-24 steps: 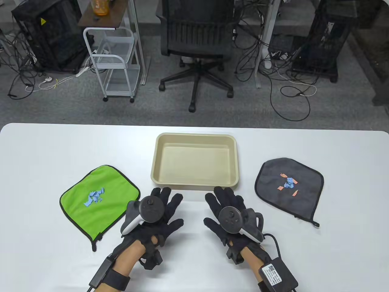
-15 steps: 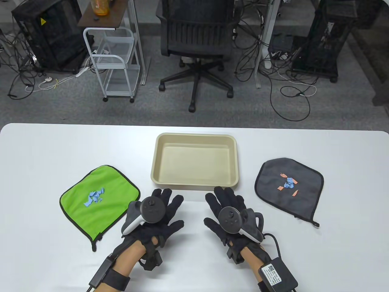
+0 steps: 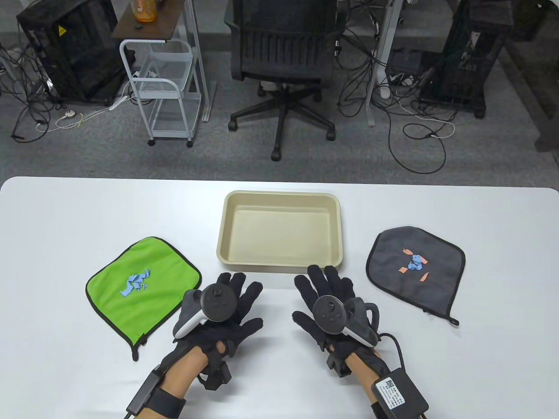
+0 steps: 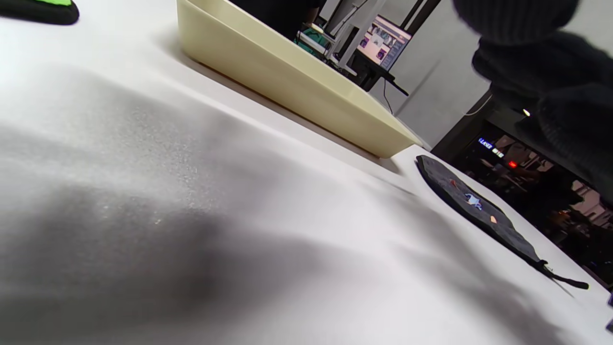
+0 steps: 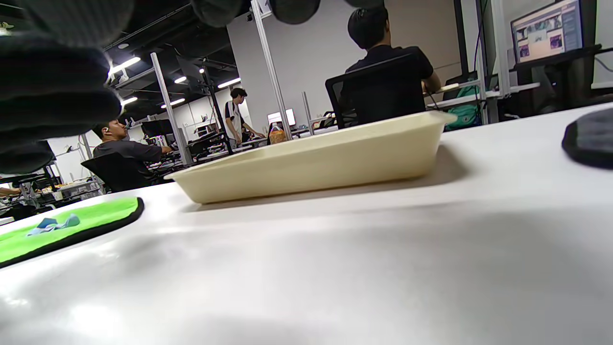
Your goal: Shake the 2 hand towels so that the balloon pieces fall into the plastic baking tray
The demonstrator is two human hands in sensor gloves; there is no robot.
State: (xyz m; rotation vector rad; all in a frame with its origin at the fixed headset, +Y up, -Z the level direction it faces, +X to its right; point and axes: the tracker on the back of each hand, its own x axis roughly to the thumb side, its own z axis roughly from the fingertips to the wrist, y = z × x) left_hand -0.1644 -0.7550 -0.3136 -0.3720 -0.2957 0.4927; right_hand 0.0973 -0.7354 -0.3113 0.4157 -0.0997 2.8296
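The white surface (image 3: 65,209) holds an empty baking tray (image 3: 279,262) at centre; nothing is done yet (green towel (image 3: 166,262) lower left, grey towel (image 3: 436,283) right, both carrying balloon pieces (image 3: 135,283)). Both hands, left hand (image 3: 227,305) and right hand (image 3: 325,301), lie spread flat below the tray, holding nothing.

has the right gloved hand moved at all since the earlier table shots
Barely. The right gloved hand sits almost where it was, just near of the beige plastic baking tray, perhaps a hair toward the left; its fingers are spread flat, holding nothing.
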